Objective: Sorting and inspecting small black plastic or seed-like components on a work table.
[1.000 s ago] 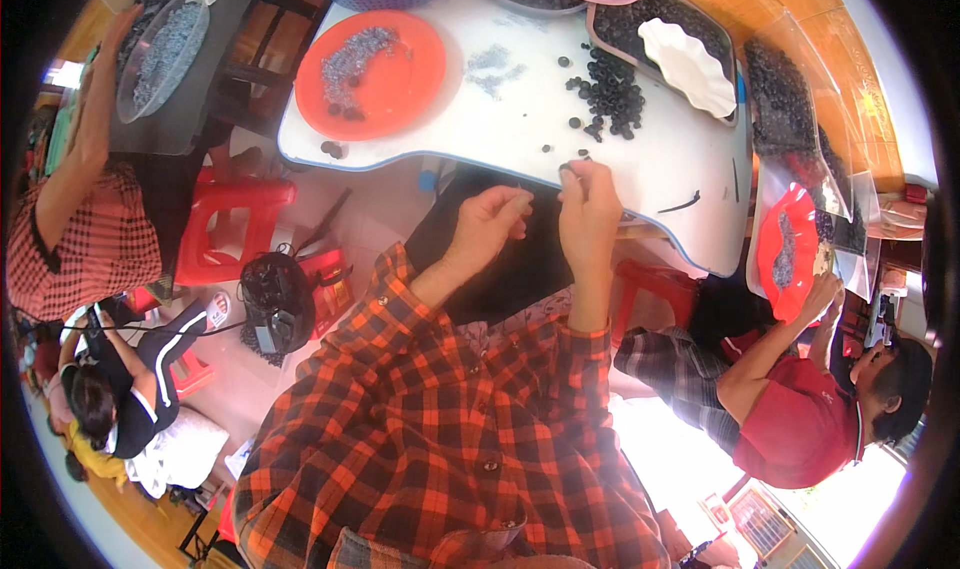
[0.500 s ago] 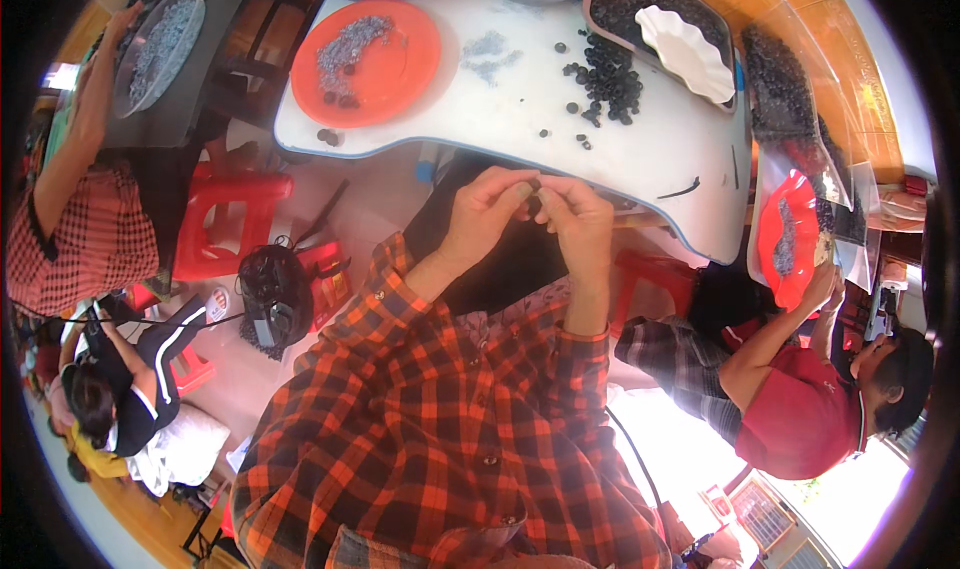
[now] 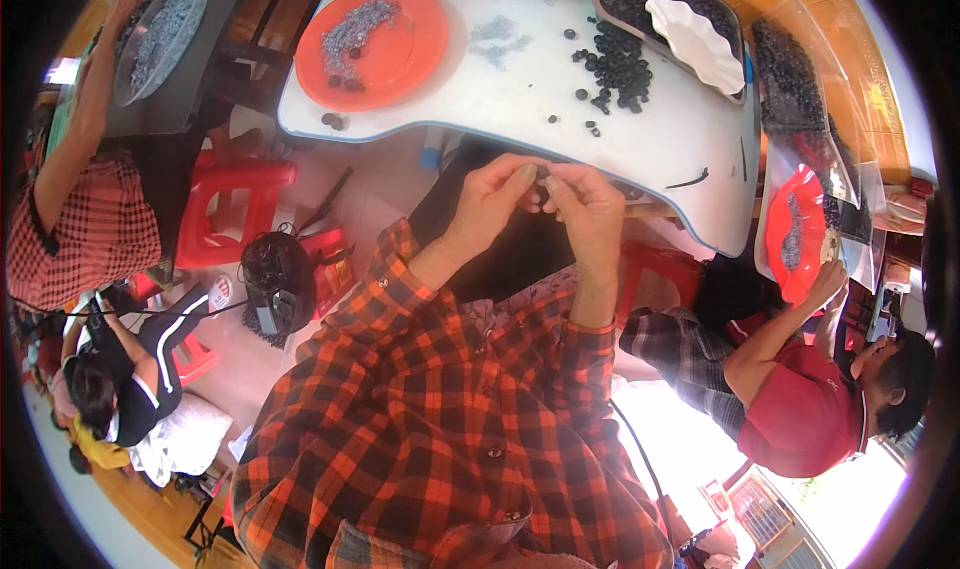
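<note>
Both hands [image 3: 490, 201] close together, fingertips [image 3: 526, 174] pinched inward, forearms [image 3: 597, 304] extended forward.

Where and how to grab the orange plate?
Likely best by the near-right rim of the orange plate, pinched from the near right, thumb on top. Its silvery bits lie mostly left of centre, leaving that rim bare; the shadow beside it suggests the edge stands above the white tabletop.

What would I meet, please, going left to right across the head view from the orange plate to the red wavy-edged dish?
Orange plate → pale bluish patch → small dark piece between left hand and right hand → black pile → white wavy-edged dish → red wavy-edged dish.
</note>
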`<state>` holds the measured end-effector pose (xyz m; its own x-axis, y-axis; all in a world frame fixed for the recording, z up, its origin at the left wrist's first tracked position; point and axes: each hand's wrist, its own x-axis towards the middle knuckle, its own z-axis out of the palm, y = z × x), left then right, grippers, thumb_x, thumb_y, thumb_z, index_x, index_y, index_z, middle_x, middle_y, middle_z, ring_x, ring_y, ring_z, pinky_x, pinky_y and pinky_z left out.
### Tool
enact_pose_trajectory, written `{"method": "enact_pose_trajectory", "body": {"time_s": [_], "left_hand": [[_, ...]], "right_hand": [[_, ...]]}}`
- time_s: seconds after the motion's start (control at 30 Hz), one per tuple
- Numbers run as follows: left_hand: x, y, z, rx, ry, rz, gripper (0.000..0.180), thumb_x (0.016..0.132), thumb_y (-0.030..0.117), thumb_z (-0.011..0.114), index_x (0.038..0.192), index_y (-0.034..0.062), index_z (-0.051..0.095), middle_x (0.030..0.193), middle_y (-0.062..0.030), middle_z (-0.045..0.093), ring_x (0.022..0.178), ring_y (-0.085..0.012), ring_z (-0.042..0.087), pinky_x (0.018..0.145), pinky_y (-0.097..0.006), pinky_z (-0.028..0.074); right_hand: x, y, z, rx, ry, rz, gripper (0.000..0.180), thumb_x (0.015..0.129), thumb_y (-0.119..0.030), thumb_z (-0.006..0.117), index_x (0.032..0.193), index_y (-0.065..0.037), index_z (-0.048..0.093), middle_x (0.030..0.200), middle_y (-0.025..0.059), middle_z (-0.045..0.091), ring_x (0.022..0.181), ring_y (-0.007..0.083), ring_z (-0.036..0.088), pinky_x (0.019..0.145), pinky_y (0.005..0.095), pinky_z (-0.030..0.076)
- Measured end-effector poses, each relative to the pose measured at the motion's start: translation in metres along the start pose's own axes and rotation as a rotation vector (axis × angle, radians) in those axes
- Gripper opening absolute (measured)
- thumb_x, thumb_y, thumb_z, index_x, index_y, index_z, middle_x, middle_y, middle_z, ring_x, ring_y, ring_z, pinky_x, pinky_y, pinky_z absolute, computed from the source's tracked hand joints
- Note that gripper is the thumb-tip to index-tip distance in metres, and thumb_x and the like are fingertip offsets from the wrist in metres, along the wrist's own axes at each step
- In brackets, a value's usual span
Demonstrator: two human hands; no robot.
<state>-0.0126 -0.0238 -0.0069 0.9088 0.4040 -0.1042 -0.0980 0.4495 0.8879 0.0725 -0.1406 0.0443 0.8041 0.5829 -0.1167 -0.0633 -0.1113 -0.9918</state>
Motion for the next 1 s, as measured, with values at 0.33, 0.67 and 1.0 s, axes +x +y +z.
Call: {"method": "enact_pose_trajectory", "body": {"time_s": [0.33, 0.67, 1.0], "left_hand": [[0.0, 0.0, 0.005, -0.06, 0.036, 0.05, 0.022, 0.098, 0.006, 0.05, 0.116, 0.0006, 0.062, 0.09, -0.0022, 0.059, 0.079, -0.0066, 0.056, 0.072, -0.022, 0.052], [0.005, -0.007, -0.008, -0.606, -0.09, -0.139, 0.024, 0.098, 0.011, 0.053, 0.117, -0.0016, 0.058, 0.094, -0.0065, 0.063, 0.077, -0.0112, 0.059, 0.068, -0.025, 0.052], [0.006, 0.003, -0.005, -0.806, -0.041, -0.196, 0.022, 0.097, 0.011, 0.054, 0.115, -0.0018, 0.058, 0.093, -0.0082, 0.064, 0.075, -0.0124, 0.06, 0.066, -0.026, 0.052]], "right_hand": [[0.001, 0.004, 0.002, -0.013, -0.025, -0.036, 0.011, 0.089, 0.002, 0.061, 0.098, 0.005, 0.065, 0.079, 0.0061, 0.068, 0.067, 0.0089, 0.063, 0.061, 0.0201, 0.051], [0.001, -0.003, 0.001, 0.008, 0.032, 0.042, 0.006, 0.089, -0.004, 0.065, 0.092, 0.001, 0.064, 0.079, 0.0034, 0.068, 0.062, 0.0043, 0.056, 0.053, 0.0174, 0.043], [0.003, 0.002, 0.006, 0.02, 0.044, -0.043, 0.008, 0.087, -0.001, 0.066, 0.094, 0.002, 0.066, 0.08, 0.0014, 0.067, 0.067, 0.0039, 0.057, 0.061, 0.0182, 0.046]]}}
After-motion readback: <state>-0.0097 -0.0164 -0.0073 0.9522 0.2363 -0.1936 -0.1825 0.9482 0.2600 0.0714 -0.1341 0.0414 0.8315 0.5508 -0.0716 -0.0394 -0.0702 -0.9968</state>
